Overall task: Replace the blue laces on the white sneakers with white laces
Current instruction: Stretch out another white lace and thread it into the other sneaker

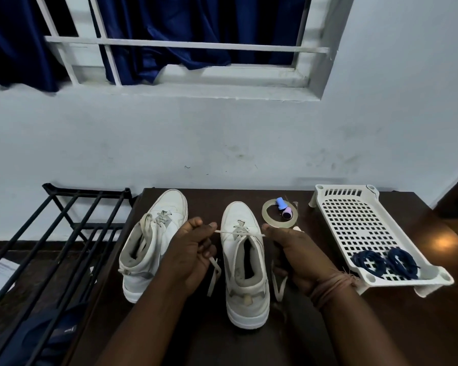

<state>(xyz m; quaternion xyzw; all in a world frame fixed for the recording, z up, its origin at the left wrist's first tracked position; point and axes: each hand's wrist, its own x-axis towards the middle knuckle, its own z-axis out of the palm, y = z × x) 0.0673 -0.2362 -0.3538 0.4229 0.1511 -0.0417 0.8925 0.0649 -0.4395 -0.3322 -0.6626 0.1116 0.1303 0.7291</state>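
**Inspector:** State of the work. The right-hand white high-top sneaker [245, 262] stands on the dark brown wooden desk [381, 326], toe to the wall. A flat white lace [239, 233] runs taut across its lowest eyelets. The left hand [193, 256] has its fingers curled round one end; the right hand [292, 256] grips the other end, thumb on top. Slack tails hang below both fists, beside the shoe.

**Assistant:** And the other shoe?

**Inspector:** The left-hand white high-top sneaker [154, 241] sits just beside it and carries a white lace in its lower eyelets, with loose ends draped over the collar. The two coiled dark blue laces [385, 262] lie in the white perforated plastic tray [354, 220], well apart from both shoes. Removal appears complete; relacing is under way.

**Assistant:** What makes this step sound?

**Inspector:** In my judgement, equal ends. Draw both sides level before crossing, keep the flat lace untwisted at the eyelet, then feed each tip to the next hole on the opposite side. Hold the shoe from sliding while pulling.

**Assistant:** Hazards?

**Inspector:** A clear roll of tape [278, 213] and a small blue and pink object [283, 207] lie near the toe; trailing lace could snag them.
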